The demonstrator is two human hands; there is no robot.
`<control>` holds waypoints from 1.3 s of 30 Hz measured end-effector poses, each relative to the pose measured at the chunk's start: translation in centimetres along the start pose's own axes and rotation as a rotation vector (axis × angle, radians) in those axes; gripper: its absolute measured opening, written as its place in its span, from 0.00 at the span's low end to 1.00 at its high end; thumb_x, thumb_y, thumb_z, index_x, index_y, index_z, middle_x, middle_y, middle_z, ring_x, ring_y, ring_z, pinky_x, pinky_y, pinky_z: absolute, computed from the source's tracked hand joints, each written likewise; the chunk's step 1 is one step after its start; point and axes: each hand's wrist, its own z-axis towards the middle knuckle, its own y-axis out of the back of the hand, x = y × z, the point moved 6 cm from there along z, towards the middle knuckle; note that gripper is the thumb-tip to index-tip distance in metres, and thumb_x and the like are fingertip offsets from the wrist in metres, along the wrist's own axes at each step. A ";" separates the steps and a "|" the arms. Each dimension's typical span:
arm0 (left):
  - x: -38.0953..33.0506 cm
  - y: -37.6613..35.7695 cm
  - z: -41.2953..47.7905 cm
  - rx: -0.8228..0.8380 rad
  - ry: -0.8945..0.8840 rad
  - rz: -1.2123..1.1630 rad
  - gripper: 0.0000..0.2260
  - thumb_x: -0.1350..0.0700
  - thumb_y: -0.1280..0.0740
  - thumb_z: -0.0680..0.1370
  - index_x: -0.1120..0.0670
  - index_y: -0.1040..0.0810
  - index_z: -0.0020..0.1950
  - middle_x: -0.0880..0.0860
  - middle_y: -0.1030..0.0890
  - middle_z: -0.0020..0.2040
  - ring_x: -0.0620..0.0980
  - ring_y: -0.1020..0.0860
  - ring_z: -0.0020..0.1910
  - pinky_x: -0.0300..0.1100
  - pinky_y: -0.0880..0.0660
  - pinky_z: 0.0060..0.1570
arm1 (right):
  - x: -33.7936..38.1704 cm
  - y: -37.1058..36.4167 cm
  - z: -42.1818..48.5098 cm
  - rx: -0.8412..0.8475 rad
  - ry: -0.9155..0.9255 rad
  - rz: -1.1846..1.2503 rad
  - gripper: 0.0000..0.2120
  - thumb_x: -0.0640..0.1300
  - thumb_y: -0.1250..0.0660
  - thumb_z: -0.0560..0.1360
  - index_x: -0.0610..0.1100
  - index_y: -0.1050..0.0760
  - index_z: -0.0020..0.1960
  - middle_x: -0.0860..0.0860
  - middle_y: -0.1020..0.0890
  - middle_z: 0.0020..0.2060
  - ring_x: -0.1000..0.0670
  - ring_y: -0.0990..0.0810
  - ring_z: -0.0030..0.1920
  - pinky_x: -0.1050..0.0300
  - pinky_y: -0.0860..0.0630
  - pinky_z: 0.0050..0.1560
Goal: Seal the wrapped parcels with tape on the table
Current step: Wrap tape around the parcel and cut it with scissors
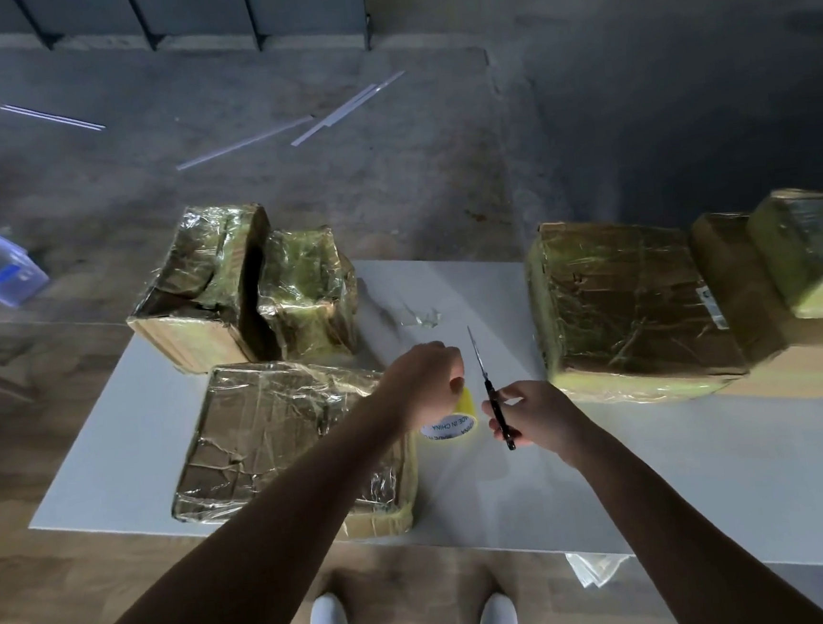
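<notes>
Tape roll (pixel 451 422): yellow, at the near middle of the table (pixel 664 488), its printed core facing the camera; whether its lower rim touches the tabletop cannot be told
Left hand (pixel 425 380): fingers curled over the top of the roll, grasping it
Right hand (pixel 532 410): fingers closed round the black handle of the cutter (pixel 491 389)
Cutter: thin metal blade, long axis running away from the person, tip pointing to the far edge; just right of the roll, apart from it
Nearest parcel (pixel 285 432): film-wrapped, lying flat, just left of the roll and under the left forearm
Key relation: the roll sits between the two hands, directly below the left fingers; the left hand is nearer both roll and parcel, so a strip pulled leftward would likely land on that parcel, the blade closing in from the right
Other parcels: two at rear left (pixel 198 290) (pixel 305 291), one large at right (pixel 622 298), a stack at far right (pixel 812 252)
Scrap (pixel 425 316): crumpled clear film beyond the hands
</notes>
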 end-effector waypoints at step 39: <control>3.8 2.9 4.1 0.040 0.227 -0.225 0.23 0.47 0.24 0.70 0.55 0.25 0.60 0.52 0.22 0.58 0.51 0.25 0.57 0.41 0.31 0.49 | 0.2 -0.3 -5.7 0.200 -0.082 -0.301 0.14 0.51 0.33 0.76 0.40 0.18 0.45 0.49 0.20 0.32 0.52 0.25 0.31 0.61 0.31 0.36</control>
